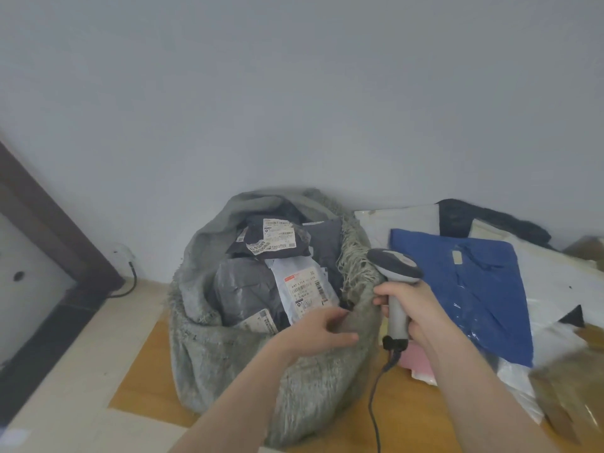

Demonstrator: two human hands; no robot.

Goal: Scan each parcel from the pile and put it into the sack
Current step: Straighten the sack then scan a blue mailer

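Head view: my right hand [413, 310] is wrapped around the grip of the scanner [397, 286], head tilted up and away from the sack [228, 351], cable [376, 397] trailing down across the wooden floor. My left hand [318, 331] hovers at the sack's near rim, fingers loosely spread and holding nothing; whether the fingertips touch the frayed fabric I cannot tell. Sack stands open against the wall, already well filled: a white-labelled parcel [302, 294] lies on top, just beside a grey parcel [245, 291], with a black parcel [273, 238] behind them. Remaining pile sits to the right: blue parcel [467, 289] on top of white mailers [555, 276], touching. Risks, as I judge them: the load sits near the brim, so another parcel could slide back out over the slack rim; the cable could snag the sack's edge when I swing toward the pile; the glossy blue wrap may slip in a one-handed pick or glare under the scanner.
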